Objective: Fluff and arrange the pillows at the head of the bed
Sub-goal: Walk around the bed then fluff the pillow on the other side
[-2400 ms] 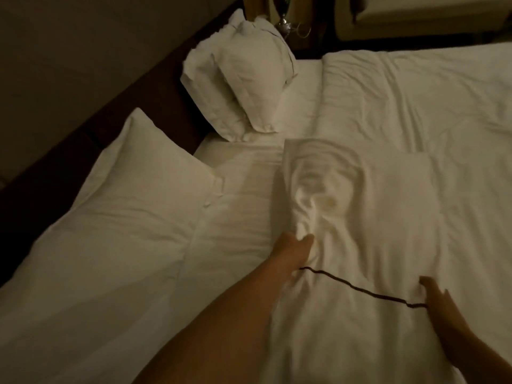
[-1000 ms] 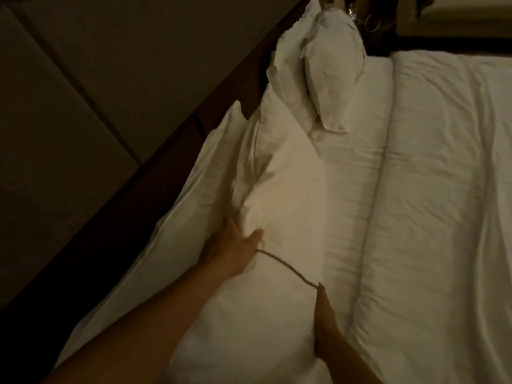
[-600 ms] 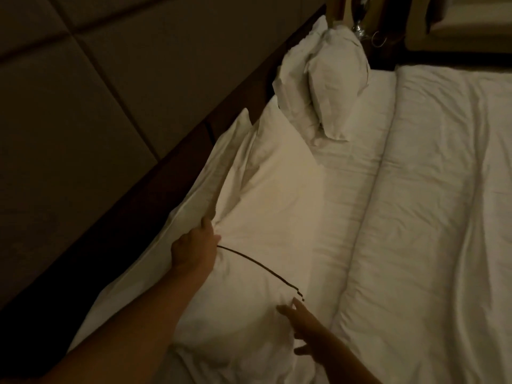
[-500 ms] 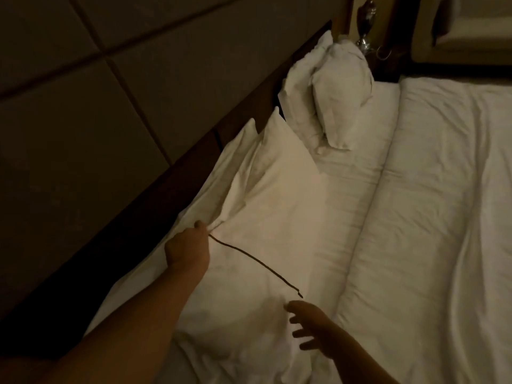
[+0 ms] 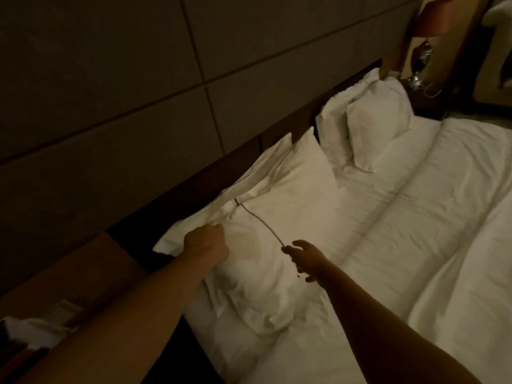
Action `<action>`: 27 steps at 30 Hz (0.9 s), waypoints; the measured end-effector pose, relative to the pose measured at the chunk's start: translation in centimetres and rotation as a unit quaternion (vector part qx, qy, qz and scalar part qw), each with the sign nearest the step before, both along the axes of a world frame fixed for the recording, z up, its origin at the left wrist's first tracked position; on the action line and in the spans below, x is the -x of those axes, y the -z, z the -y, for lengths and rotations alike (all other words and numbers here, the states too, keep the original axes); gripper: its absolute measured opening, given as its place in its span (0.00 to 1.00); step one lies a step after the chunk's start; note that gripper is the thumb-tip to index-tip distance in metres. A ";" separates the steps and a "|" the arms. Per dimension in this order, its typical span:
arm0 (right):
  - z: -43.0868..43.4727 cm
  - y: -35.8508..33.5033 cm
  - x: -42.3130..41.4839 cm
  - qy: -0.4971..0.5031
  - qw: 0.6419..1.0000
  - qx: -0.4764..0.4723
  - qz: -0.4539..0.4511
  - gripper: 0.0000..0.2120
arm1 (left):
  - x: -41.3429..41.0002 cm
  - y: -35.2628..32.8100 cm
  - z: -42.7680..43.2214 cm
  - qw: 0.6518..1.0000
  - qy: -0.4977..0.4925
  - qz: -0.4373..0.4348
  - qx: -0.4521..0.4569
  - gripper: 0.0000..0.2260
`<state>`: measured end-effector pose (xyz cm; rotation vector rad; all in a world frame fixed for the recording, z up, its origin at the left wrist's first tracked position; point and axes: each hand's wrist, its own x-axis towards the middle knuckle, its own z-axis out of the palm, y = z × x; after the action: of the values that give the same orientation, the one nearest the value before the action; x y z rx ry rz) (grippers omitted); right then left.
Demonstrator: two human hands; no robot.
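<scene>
Nearest, at the left edge, a low bedside surface (image 5: 83, 273) carries some pale clutter too dim to name. Past it both forearms reach out over the bed. The left hand (image 5: 206, 241) has its fingers curled tight on a bunched fold at the headboard-side edge of the front pillow (image 5: 291, 206), with creases fanning out from that grip. The right hand (image 5: 304, 259) hangs over the pillow's duvet-side edge with fingers spread and holding nothing; whether it touches the cloth cannot be told. A dark piped line (image 5: 257, 221) runs across the pillow from near one hand to the other. The pillow's long axis runs along the headboard (image 5: 277, 134), away from the person, so both hands flank its near half and the far corner lies well beyond them. It leans on a back pillow (image 5: 249, 178) set against the headboard, with the duvet (image 5: 443, 231) alongside to the right. A squaring tug would likely start from the left hand, which already has a hold. Further on, a far pair of pillows (image 5: 376, 126) stands propped upright, just before a lamp (image 5: 421, 59).
</scene>
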<state>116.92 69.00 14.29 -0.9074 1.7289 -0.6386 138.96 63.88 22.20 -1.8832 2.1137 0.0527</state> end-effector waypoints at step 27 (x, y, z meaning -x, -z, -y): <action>4.6 27.7 -10.5 0.278 0.929 -0.172 0.173 0.42 | -4.5 13.2 20.4 0.948 -0.094 -0.106 -0.285 0.58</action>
<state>127.40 64.44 -13.43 -0.0384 1.6958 -0.7725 143.46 43.51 8.95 -1.7555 1.7623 0.8488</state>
